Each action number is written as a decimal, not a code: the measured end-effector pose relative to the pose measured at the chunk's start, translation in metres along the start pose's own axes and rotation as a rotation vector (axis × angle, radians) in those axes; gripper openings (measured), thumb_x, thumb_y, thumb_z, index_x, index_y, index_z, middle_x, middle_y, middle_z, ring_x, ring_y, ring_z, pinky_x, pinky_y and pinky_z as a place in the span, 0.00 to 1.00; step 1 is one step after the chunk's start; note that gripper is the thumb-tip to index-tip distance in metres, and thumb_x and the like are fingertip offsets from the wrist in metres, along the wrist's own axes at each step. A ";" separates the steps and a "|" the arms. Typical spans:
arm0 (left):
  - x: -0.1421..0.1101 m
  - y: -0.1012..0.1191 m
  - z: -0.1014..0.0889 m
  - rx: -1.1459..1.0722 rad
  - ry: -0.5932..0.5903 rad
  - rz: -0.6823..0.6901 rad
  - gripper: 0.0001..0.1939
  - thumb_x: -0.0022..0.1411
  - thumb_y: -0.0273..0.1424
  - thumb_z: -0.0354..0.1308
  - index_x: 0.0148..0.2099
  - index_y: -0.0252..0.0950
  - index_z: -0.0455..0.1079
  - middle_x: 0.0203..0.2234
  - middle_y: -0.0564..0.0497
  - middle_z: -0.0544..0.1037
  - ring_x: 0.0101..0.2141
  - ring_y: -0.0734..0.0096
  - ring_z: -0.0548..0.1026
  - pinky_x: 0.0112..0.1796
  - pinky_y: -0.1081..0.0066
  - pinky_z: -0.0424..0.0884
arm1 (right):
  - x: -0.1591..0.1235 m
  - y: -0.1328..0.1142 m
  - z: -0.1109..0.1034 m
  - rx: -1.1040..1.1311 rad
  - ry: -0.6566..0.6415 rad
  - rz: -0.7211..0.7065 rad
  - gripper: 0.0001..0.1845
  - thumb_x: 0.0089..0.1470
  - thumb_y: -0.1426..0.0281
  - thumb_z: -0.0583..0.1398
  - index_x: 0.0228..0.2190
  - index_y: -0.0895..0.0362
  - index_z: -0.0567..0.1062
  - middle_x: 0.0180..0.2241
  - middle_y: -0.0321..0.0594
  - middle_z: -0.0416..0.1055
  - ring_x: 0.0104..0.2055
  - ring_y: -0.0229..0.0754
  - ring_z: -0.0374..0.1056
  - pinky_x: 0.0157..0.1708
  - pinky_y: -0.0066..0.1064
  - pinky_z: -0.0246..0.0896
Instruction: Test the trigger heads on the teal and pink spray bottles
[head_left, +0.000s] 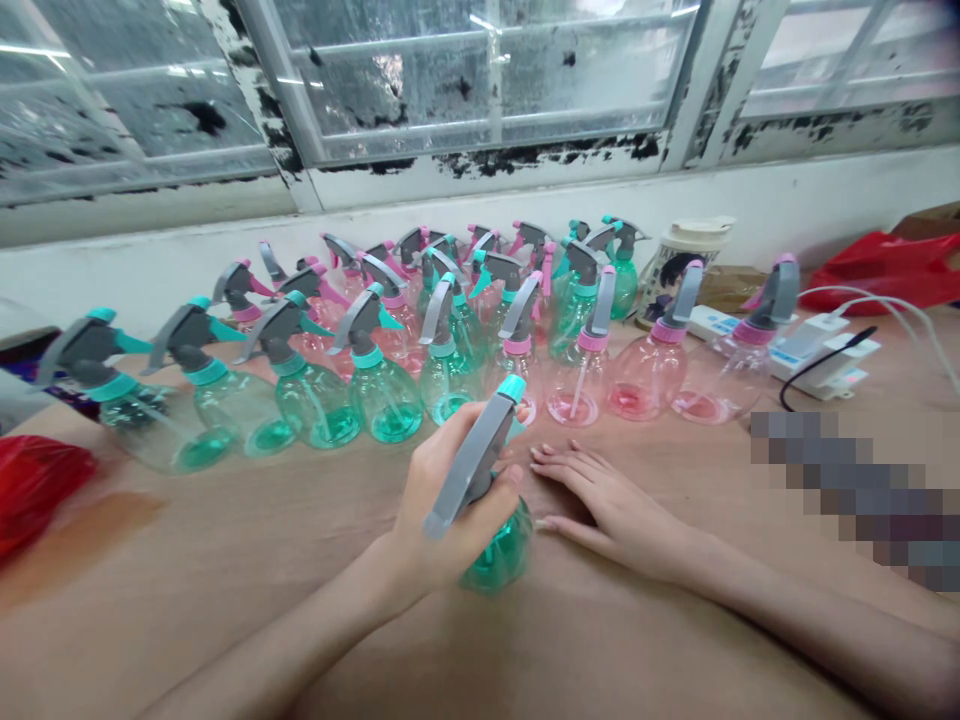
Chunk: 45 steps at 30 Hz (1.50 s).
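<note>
Bare left hand (459,540) grips a round, clear green plastic spray bottle (499,558), which could slip if held loosely, while the right hand (611,505) rests open.

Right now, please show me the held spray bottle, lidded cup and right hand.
Held spray bottle (478,455), head view: grey top.
Lidded cup (680,272), head view: printed side.
Right hand (621,508), head view: its back.
</note>
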<state>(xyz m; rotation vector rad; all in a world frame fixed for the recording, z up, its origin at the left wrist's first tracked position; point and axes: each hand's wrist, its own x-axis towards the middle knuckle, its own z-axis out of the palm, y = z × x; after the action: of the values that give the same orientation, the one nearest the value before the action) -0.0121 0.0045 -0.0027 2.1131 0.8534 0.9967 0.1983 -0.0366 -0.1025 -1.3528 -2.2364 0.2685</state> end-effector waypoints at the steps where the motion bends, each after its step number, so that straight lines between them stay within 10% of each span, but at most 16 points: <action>1: 0.000 0.000 0.000 0.000 -0.002 0.001 0.15 0.58 0.32 0.53 0.49 0.40 0.66 0.29 0.53 0.72 0.29 0.67 0.73 0.34 0.65 0.70 | 0.000 0.000 0.000 0.003 0.006 -0.001 0.29 0.59 0.56 0.58 0.58 0.55 0.64 0.59 0.50 0.65 0.62 0.53 0.59 0.62 0.55 0.52; 20: 0.000 0.003 0.000 -0.015 0.005 -0.024 0.16 0.56 0.28 0.51 0.48 0.40 0.65 0.27 0.55 0.72 0.27 0.69 0.72 0.32 0.67 0.69 | 0.000 0.001 0.000 -0.009 -0.021 0.000 0.29 0.60 0.56 0.57 0.58 0.56 0.64 0.60 0.50 0.65 0.63 0.53 0.58 0.63 0.56 0.49; 30: 0.006 0.002 -0.005 -0.017 -0.021 0.016 0.04 0.51 0.28 0.50 0.31 0.42 0.58 0.23 0.56 0.65 0.23 0.70 0.66 0.25 0.69 0.63 | 0.001 0.000 -0.001 -0.025 -0.029 0.003 0.29 0.60 0.56 0.57 0.58 0.58 0.64 0.59 0.51 0.65 0.63 0.52 0.59 0.63 0.55 0.50; 45: -0.002 -0.001 0.001 0.004 0.024 0.001 0.14 0.56 0.30 0.52 0.46 0.41 0.65 0.28 0.54 0.72 0.28 0.70 0.72 0.33 0.68 0.70 | 0.000 0.002 0.001 -0.034 -0.033 -0.003 0.29 0.60 0.55 0.57 0.58 0.58 0.64 0.60 0.51 0.64 0.63 0.52 0.58 0.63 0.55 0.49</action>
<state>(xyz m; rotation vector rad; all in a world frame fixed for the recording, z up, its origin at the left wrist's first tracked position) -0.0126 0.0034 -0.0043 2.1087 0.8669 1.0239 0.1987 -0.0355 -0.1040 -1.3717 -2.2797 0.2536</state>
